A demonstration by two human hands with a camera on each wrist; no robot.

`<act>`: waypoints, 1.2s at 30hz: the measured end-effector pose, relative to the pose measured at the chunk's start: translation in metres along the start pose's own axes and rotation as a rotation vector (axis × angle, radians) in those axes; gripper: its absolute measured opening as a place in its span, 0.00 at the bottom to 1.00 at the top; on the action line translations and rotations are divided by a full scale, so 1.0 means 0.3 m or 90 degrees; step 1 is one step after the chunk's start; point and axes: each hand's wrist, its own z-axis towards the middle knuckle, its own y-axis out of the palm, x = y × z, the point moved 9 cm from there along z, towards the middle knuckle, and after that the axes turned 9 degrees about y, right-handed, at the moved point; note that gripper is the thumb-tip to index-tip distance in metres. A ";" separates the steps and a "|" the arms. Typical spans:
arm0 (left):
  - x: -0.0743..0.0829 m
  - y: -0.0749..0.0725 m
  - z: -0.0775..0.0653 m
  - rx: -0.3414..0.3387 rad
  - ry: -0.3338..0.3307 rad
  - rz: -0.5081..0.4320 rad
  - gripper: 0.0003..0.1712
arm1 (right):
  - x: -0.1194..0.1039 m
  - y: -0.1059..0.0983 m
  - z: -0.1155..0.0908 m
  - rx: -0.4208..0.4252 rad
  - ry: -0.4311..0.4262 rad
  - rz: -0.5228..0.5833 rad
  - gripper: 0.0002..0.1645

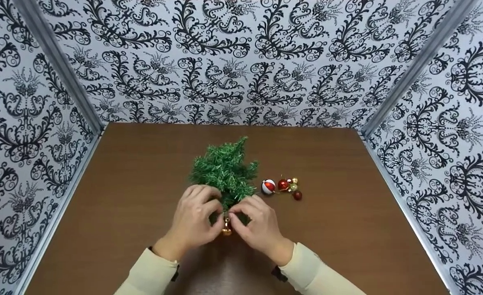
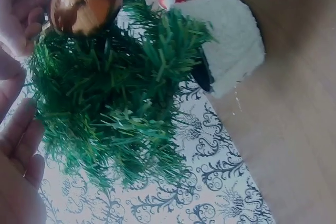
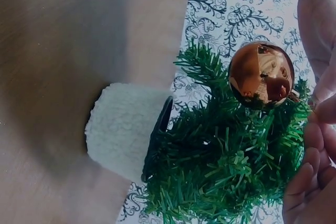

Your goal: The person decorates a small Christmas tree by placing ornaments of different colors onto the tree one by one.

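A small artificial Christmas tree [image 1: 225, 168] stands before me, its white fuzzy pot [image 2: 231, 40] on the table. On its near side hangs a shiny copper-gold bauble [image 3: 261, 74], also visible below the fingertips in the head view. My left hand [image 1: 196, 219] has thumb and forefinger curled together at the bauble's top. From the other side my right hand [image 1: 260, 223] pinches at the same spot, fingertips almost meeting the left ones. The thin hanger between them is mostly hidden by fingers and green needles.
Right of the tree lie a red-and-white bauble [image 1: 268, 187], a shiny red bauble [image 1: 283, 184], a dark red ball [image 1: 297, 195] and several small gold ornaments [image 1: 293, 187]. Patterned walls [image 1: 225, 61] enclose the brown table [image 1: 143, 151] at the back and sides.
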 end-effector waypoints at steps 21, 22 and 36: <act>-0.024 -0.043 -0.071 0.019 -0.015 0.079 0.02 | -0.069 0.026 0.010 0.070 -0.116 -0.143 0.02; -0.026 -0.044 -0.072 0.020 -0.015 0.076 0.02 | -0.071 0.027 0.011 0.073 -0.118 -0.149 0.03; -0.049 -0.050 -0.051 -0.008 0.003 0.097 0.02 | -0.071 0.027 0.025 0.081 -0.101 -0.172 0.03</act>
